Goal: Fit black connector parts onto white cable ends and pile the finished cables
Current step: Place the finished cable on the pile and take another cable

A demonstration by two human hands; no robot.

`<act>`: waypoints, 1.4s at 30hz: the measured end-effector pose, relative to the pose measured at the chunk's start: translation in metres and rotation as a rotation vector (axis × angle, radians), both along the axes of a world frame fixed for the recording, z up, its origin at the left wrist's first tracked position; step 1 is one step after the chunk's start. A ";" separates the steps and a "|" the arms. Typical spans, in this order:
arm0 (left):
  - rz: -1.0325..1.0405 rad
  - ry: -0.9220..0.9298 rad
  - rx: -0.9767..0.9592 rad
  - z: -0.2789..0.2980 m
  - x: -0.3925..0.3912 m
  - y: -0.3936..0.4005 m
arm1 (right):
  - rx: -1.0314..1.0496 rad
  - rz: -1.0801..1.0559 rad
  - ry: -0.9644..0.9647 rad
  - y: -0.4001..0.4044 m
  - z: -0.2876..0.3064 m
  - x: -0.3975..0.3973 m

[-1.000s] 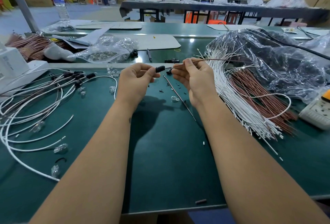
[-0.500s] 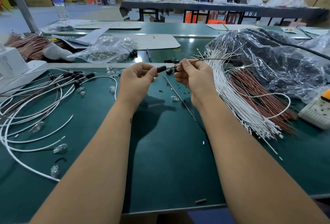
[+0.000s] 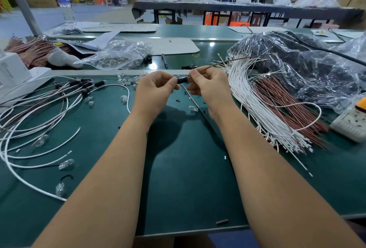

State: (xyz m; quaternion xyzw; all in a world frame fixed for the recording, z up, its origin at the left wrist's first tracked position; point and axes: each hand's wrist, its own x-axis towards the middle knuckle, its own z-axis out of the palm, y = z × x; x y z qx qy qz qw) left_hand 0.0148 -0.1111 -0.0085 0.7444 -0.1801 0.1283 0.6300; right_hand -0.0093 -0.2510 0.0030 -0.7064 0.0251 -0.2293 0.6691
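My left hand (image 3: 156, 89) pinches a small black connector part (image 3: 182, 80) between thumb and fingers above the green mat. My right hand (image 3: 208, 85) holds a thin brown wire (image 3: 233, 60) whose near end meets the connector; the wire rises away to the right. A second wire (image 3: 195, 103) hangs from the connector down toward the mat. Finished cables with black ends (image 3: 83, 86) lie spread at the left. A bundle of white cables (image 3: 263, 113) and brown cables (image 3: 285, 107) lies at the right.
Clear glass bulbs (image 3: 126, 79) are scattered behind my hands and at the left. A bag of small parts (image 3: 116, 57) sits beyond the mat's far edge. Crumpled plastic wrap (image 3: 309, 65) covers the right rear. A power strip (image 3: 352, 123) is at the far right. A white box (image 3: 13, 73) stands far left.
My hands have drawn closer together, so the wire end and the black connector part that were apart now meet. The forearms have hardly shifted.
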 end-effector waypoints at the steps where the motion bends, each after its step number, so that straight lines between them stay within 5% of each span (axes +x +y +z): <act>1: 0.004 0.002 -0.010 0.000 0.000 0.000 | 0.004 -0.009 0.007 0.000 0.000 0.000; 18: 0.034 -0.057 0.116 0.007 -0.004 -0.003 | 0.154 0.156 0.096 0.005 -0.001 0.000; 22: 0.061 -0.072 0.288 0.006 -0.002 0.004 | 0.195 0.094 0.087 0.003 -0.001 0.000; 27: 0.439 -0.071 0.702 0.005 0.003 0.018 | 0.454 0.011 0.043 -0.005 0.000 0.001; 31: 0.506 -0.002 0.859 0.005 0.004 0.019 | 0.466 0.012 0.040 -0.007 -0.001 0.002; 37: 0.082 -0.254 0.619 0.009 -0.004 0.004 | 0.263 0.128 0.080 0.000 -0.003 0.001; 42: 0.080 -0.244 0.479 0.003 0.002 0.004 | 0.208 0.198 0.077 0.002 -0.002 -0.001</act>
